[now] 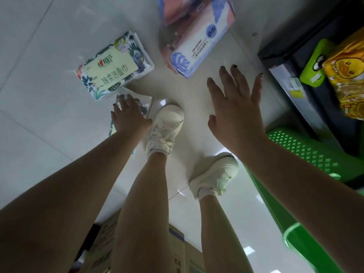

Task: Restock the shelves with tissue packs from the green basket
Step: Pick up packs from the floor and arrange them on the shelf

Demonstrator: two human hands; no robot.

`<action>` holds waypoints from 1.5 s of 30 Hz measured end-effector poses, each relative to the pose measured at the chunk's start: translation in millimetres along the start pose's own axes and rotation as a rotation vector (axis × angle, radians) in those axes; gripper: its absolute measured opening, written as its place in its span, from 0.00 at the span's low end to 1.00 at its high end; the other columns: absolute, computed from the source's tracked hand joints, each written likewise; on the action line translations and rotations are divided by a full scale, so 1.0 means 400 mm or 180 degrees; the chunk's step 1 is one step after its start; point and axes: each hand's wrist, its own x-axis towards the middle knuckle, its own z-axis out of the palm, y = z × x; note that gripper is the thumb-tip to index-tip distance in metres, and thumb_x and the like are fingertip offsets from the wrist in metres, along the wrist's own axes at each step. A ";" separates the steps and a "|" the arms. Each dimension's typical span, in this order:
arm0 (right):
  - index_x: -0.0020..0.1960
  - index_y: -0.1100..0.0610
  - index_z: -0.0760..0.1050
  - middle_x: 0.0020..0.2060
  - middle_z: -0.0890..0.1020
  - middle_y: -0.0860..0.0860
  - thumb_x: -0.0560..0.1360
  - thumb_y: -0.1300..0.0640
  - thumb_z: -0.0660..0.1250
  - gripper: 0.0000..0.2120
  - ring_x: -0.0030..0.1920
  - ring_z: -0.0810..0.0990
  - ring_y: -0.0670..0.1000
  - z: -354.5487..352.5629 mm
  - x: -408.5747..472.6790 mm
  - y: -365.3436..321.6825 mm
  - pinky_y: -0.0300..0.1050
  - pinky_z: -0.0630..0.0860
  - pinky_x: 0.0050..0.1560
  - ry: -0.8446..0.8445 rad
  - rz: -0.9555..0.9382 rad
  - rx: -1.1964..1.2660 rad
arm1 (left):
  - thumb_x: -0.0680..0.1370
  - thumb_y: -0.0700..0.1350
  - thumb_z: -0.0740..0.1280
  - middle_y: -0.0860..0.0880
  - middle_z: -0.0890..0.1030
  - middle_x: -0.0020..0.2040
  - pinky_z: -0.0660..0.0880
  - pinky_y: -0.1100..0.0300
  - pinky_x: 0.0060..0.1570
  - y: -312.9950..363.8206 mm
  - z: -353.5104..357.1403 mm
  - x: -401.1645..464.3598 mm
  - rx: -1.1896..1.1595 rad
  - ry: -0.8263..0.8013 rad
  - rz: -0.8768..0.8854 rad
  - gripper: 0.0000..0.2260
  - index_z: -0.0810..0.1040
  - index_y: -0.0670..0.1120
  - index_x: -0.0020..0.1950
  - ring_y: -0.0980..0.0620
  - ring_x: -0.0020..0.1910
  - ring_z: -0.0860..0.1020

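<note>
the green perforated plastic basket stands at right, its contents hidden. left hand rests spread-fingered on a leaf-printed tissue pack; right hand hovers with fingers straight, holding nothing. a pink-and-lilac pack reads "cotton soft towel".

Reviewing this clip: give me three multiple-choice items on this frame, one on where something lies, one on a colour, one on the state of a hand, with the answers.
1. Where does the leaf-print tissue pack lie?
A. on the floor
B. in the basket
C. on a shelf

2. What colour is the basket?
A. red
B. green
C. blue

3. How is the right hand?
A. gripping a pack
B. clenched in a fist
C. open, holding nothing

Answers: 1 A, the pack lies flat on the pale floor tiles; 2 B, its perforated wall is bright green; 3 C, its fingers are spread and straight above the floor, touching no pack.
</note>
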 end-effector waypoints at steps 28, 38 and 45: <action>0.73 0.56 0.58 0.74 0.58 0.56 0.75 0.52 0.64 0.30 0.75 0.53 0.57 0.108 0.010 0.035 0.64 0.42 0.71 -0.0640 -0.0178 0.0092 | 0.65 0.52 0.76 0.38 0.67 0.68 0.64 0.46 0.61 -0.039 0.090 0.068 -0.0116 0.1014 0.0316 0.50 0.50 0.37 0.75 0.39 0.65 0.67; 0.75 0.57 0.53 0.73 0.60 0.56 0.75 0.48 0.62 0.33 0.73 0.57 0.58 0.005 0.017 0.012 0.63 0.47 0.72 -0.0641 0.0310 0.0471 | 0.63 0.57 0.68 0.37 0.71 0.66 0.67 0.49 0.60 0.069 -0.039 -0.054 -0.0690 0.1614 0.1174 0.44 0.62 0.34 0.71 0.40 0.65 0.71; 0.63 0.61 0.63 0.58 0.69 0.57 0.74 0.51 0.64 0.23 0.55 0.74 0.58 -0.006 0.080 -0.044 0.43 0.68 0.48 -0.0400 0.1414 0.2501 | 0.62 0.59 0.72 0.35 0.73 0.63 0.70 0.46 0.59 0.116 -0.069 -0.099 -0.0778 0.1995 0.1774 0.45 0.65 0.31 0.68 0.37 0.62 0.73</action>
